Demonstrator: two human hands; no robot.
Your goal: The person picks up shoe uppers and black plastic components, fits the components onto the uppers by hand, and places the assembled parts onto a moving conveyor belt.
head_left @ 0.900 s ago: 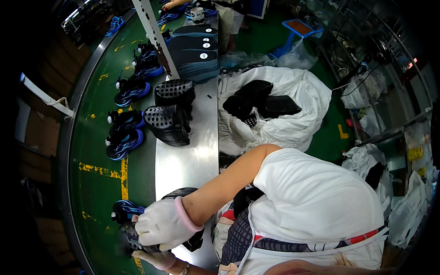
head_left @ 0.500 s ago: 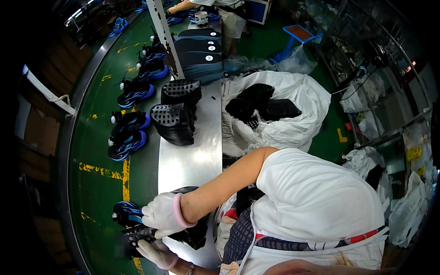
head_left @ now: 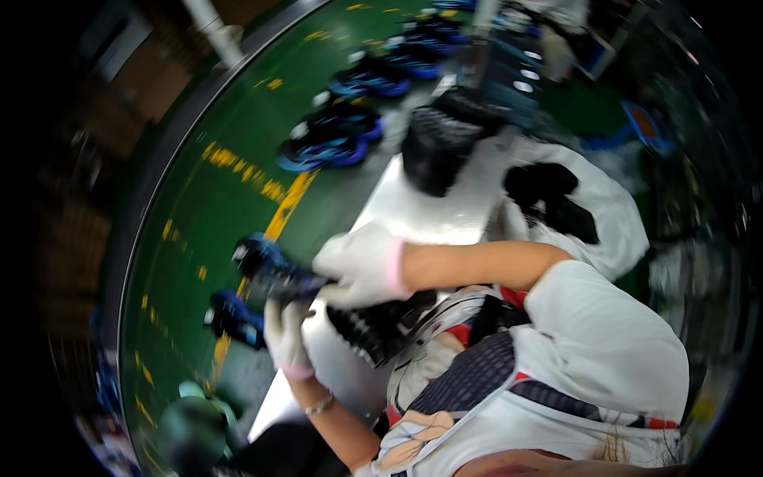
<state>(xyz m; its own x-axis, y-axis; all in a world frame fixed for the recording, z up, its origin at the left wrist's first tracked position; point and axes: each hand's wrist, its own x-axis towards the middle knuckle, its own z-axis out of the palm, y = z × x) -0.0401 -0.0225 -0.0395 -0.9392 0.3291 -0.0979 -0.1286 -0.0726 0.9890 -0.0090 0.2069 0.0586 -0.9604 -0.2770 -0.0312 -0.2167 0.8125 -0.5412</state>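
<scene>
My right hand (head_left: 362,266), in a white glove with a pink cuff, is closed on a dark perforated insert (head_left: 284,285), smeared by motion. My left hand (head_left: 288,338), gloved alike, has its fingertips on the piece's lower edge. Right behind the insert lies a blue and black sneaker (head_left: 258,253); whether they touch I cannot tell. Another sneaker (head_left: 234,319) rests just left of my left hand. Close to my body, partly under my right forearm, a stack of black perforated inserts (head_left: 369,327) lies on the metal bench (head_left: 330,350).
More blue and black sneakers (head_left: 334,143) line the green belt (head_left: 214,207). Farther along the bench stand black inserts (head_left: 441,151) and stacked dark insoles (head_left: 509,79). A white sack (head_left: 612,207) holding black pieces stands right of the bench. Another person (head_left: 195,429) shows at lower left.
The view has swung, so the bench and belt now slant across it. A second sneaker has come into sight near my hands. Both hands stay at the dark insert.
</scene>
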